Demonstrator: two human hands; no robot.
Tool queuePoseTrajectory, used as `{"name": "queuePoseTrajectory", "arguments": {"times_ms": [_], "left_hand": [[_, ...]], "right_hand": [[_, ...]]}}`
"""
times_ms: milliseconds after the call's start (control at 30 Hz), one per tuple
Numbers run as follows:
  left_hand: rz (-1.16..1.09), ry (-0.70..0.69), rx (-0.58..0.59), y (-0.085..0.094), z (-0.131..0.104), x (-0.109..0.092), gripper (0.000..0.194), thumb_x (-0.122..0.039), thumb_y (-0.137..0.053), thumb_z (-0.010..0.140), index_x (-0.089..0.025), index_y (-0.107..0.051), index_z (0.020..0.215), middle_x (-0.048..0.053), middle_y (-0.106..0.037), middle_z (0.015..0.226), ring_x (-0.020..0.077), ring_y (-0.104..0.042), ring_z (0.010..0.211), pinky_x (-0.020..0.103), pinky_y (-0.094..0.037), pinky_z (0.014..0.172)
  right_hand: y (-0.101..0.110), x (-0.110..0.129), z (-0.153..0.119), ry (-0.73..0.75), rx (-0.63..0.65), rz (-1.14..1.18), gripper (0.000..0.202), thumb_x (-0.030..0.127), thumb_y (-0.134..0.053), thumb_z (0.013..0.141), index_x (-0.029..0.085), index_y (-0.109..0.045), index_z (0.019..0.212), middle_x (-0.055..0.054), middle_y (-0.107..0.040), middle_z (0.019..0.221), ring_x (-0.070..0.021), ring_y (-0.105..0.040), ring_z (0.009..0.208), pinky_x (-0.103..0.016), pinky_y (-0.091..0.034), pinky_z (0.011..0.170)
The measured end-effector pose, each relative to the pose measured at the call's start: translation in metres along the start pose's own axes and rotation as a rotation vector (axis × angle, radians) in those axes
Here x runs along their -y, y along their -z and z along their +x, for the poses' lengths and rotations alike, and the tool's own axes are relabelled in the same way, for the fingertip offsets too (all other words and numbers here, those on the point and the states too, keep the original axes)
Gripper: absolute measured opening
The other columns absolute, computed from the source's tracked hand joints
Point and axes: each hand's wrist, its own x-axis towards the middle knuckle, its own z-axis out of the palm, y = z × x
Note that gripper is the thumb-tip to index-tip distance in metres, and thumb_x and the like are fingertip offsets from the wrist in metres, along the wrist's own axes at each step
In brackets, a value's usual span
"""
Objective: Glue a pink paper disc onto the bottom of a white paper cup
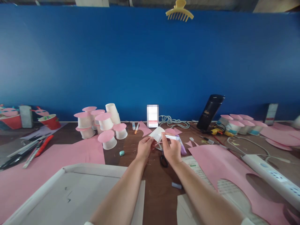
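Near the middle of the table, my left hand [144,147] pinches the edge of a small white piece of paper [156,133]. My right hand [172,151] is closed around a white marker-like tube [172,137], its tip at the paper's right edge. Scissors [164,161] with black handles lie under and between the hands, partly hidden. A purple packet [182,146] sits just behind my right hand. Pink paper scraps [144,128] surround the work, and a phone [152,116] stands upright behind the paper.
Stacked white paper cups [107,142] with pink discs stand at left, more cups [235,127] at right. A black flask [209,112] leans near the blue wall. Pink sheets [217,156], a power strip [273,175], cutting knives [43,146] and a white tray-like sheet [89,187] cover the sides.
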Motion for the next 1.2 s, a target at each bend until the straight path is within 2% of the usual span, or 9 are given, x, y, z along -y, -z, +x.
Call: {"name": "queuePoseTrajectory", "arguments": {"times_ms": [167, 267, 533, 700, 900, 1200], "left_hand": [[0.072, -0.05, 0.031, -0.002, -0.004, -0.001, 0.021, -0.034, -0.067, 0.065, -0.013, -0.067, 0.066, 0.002, -0.063, 0.06, 0.0109, -0.058, 0.055, 0.021, -0.045, 0.056], [0.084, -0.062, 0.027, -0.002, -0.003, 0.0, 0.02, -0.033, -0.067, 0.065, -0.013, -0.067, 0.067, 0.002, -0.063, 0.06, 0.0107, -0.057, 0.054, 0.02, -0.044, 0.054], [-0.151, -0.011, -0.054, 0.002, 0.004, 0.0, 0.022, -0.031, -0.072, 0.06, -0.012, -0.063, 0.067, 0.004, -0.064, 0.06, 0.0115, -0.058, 0.053, 0.022, -0.045, 0.054], [-0.054, 0.005, -0.004, 0.0, 0.0, -0.002, 0.022, -0.033, -0.071, 0.06, -0.013, -0.063, 0.065, 0.003, -0.063, 0.058, 0.0109, -0.057, 0.051, 0.022, -0.043, 0.052], [0.113, -0.066, 0.059, -0.003, -0.006, -0.002, 0.021, -0.035, -0.067, 0.065, -0.014, -0.066, 0.065, 0.002, -0.062, 0.06, 0.011, -0.056, 0.054, 0.022, -0.046, 0.056], [-0.017, -0.028, 0.0, 0.001, 0.0, 0.0, 0.022, -0.036, -0.068, 0.063, -0.015, -0.062, 0.066, 0.001, -0.061, 0.059, 0.0107, -0.056, 0.05, 0.021, -0.041, 0.05]], "right_hand": [[0.0, 0.001, 0.0, 0.009, -0.002, -0.012, 0.026, 0.034, -0.048, 0.09, 0.017, -0.067, 0.092, -0.009, -0.071, 0.092, -0.022, -0.066, 0.089, -0.033, -0.051, 0.081], [0.0, 0.001, 0.0, 0.01, 0.003, -0.01, 0.026, 0.034, -0.048, 0.09, 0.017, -0.067, 0.092, -0.009, -0.071, 0.092, -0.022, -0.066, 0.089, -0.032, -0.051, 0.081], [-0.001, -0.003, -0.002, -0.006, 0.032, -0.027, 0.023, 0.032, -0.048, 0.09, 0.018, -0.067, 0.092, -0.007, -0.071, 0.088, -0.0213, -0.066, 0.085, -0.031, -0.05, 0.079], [0.0, -0.002, -0.001, 0.0, 0.028, -0.018, 0.025, 0.032, -0.047, 0.091, 0.018, -0.067, 0.092, -0.008, -0.071, 0.089, -0.0218, -0.066, 0.087, -0.031, -0.05, 0.08], [-0.001, -0.001, -0.001, -0.008, 0.025, -0.032, 0.026, 0.033, -0.047, 0.09, 0.017, -0.067, 0.092, -0.009, -0.071, 0.091, -0.0218, -0.066, 0.087, -0.031, -0.05, 0.079], [0.0, 0.0, -0.001, -0.019, 0.032, -0.029, 0.026, 0.034, -0.047, 0.091, 0.017, -0.067, 0.092, -0.008, -0.072, 0.09, -0.0217, -0.066, 0.087, -0.032, -0.05, 0.08]]}}
